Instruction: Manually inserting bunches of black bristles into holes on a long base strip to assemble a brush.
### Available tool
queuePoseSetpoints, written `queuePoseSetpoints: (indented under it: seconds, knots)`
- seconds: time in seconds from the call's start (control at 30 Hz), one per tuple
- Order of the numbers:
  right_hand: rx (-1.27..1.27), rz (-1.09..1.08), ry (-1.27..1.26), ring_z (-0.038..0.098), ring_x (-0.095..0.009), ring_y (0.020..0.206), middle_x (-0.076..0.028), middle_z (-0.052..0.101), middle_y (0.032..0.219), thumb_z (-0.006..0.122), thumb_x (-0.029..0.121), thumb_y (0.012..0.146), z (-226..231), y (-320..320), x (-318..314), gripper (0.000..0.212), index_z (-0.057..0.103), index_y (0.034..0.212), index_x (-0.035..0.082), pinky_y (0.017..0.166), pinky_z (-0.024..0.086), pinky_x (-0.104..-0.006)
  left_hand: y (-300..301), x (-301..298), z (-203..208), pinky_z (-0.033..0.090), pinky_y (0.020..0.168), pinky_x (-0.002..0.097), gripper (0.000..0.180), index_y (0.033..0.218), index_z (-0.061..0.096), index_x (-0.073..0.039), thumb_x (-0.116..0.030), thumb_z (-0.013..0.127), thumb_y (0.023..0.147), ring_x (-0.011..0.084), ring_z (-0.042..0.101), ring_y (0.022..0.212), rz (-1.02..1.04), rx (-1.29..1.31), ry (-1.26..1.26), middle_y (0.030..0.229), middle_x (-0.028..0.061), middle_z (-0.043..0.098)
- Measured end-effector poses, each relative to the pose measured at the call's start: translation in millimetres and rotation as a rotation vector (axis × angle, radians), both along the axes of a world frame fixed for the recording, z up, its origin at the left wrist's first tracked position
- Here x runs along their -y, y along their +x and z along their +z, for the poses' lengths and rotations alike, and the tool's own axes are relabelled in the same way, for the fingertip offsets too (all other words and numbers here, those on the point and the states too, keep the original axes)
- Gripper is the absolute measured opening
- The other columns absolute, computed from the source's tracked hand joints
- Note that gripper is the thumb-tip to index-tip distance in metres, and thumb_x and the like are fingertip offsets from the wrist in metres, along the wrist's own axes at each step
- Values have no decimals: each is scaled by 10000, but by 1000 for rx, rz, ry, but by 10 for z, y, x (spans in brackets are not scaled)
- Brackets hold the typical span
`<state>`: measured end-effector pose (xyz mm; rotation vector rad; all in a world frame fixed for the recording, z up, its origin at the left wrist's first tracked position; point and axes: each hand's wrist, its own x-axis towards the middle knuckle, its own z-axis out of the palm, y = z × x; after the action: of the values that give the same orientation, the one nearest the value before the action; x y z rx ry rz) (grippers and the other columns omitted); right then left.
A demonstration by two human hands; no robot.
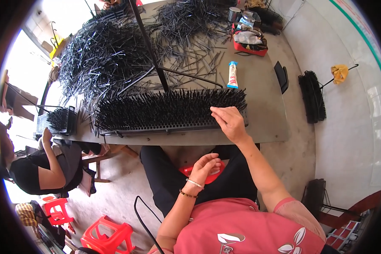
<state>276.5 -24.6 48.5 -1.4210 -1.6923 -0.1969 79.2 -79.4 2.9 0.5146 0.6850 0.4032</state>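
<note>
A long black rack (190, 126) with rows of holes lies along the table's near edge, packed with upright thin black sticks (165, 106). Above its right part is my right hand (230, 122), thumb and fingertips pinched together close to the stick tops; whatever they pinch is too small to make out. My left hand (204, 170) hangs over my lap, lower than the table edge. Its fingers are curled, and what they hold, if anything, is hidden. Just behind and below that hand, a red object (216, 174), perhaps a dish, shows between my thighs.
Loose black sticks (110, 59) are heaped across the table's far left and middle. A blue-and-white wrapped packet (232, 75) and a red box of odds and ends (250, 44) lie right. A black metal stand (156, 63) rises behind the rack. Left, another person (38, 169) works at a smaller rack (63, 120).
</note>
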Motion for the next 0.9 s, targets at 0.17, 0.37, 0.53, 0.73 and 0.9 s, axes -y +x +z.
queuePoseSetpoints:
  seconds: [0.17, 0.37, 0.53, 0.73, 0.9]
  knots:
    - [16, -63, 18, 602, -222, 776, -63, 649, 873, 712, 32, 741, -105, -20, 4, 260, 652, 994, 41, 699, 466, -320, 17, 12, -72, 495, 832, 265, 288, 1190, 519, -26, -135, 548, 924, 127, 607, 928, -19, -16, 0, 1032, 58, 623]
    - [42, -60, 20, 593, -227, 769, -65, 635, 865, 708, 21, 737, -25, -37, -6, 256, 646, 986, 29, 704, 457, -330, 14, -6, -36, 495, 826, 264, 292, 1191, 519, -28, -132, 556, 921, 126, 606, 920, -13, -10, 14, 1024, 55, 623]
    - [82, -28, -18, 575, -231, 779, -60, 611, 852, 696, 16, 733, 13, -23, -56, 259, 634, 983, 31, 717, 438, -339, 19, -25, -70, 498, 830, 266, 296, 1193, 519, -28, -136, 559, 920, 123, 606, 908, -2, 8, 8, 1019, 49, 622]
    - [50, -66, -9, 585, -243, 768, -72, 619, 843, 707, 15, 730, 31, -82, -29, 242, 647, 965, 19, 704, 444, -338, -15, -13, -46, 531, 863, 353, 253, 1160, 519, 8, -94, 518, 929, 156, 611, 895, 29, 3, -17, 1006, 74, 609]
    - [71, -69, -15, 585, -244, 766, -78, 610, 832, 708, 12, 727, 80, -115, -21, 218, 649, 936, 11, 694, 443, -342, -2, 14, -40, 532, 855, 347, 250, 1160, 529, 0, -94, 525, 928, 147, 603, 894, 28, -44, 9, 1006, 71, 606]
